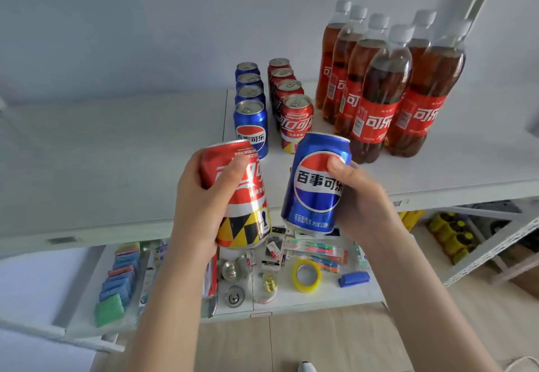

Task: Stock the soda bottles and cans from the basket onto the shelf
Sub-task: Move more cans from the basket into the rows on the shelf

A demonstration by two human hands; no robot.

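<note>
A: What is each hand holding?

B: The left hand (201, 205) is wrapped around a red cola can (237, 193), thumb across the front. The right hand (360, 196) is closed around a blue cola can (316, 182), thumb pressed on the logo. Both cans tilt with their tops leaning away, held in the air just in front of the white shelf (145, 167), above its front edge.

A: What already stands on that shelf?

B: A row of four blue cans (250, 109) runs from front to back, and just beside it on the right a row of four red cans (293, 109). Further right is a cluster of six cola bottles (376, 94) with red labels and white caps, packed close together.

A: Does anything block the way?

B: The front blue can of the row sits partly behind the held red can, and the front red can stands right behind the held blue one. The left part of the shelf is bare.

A: And below?

B: A lower shelf (320, 298) shows under the hands, crowded with small goods: a roll of yellow tape (306, 276), a blue stapler (353, 279), a row of blue and green sponges (116, 284), packs of pens (318, 250) and some round metal pieces (233, 298). The forearms cover part of it. To the right, lower still, are yellow bottles (449, 234), blurred. I cannot see the basket.
</note>
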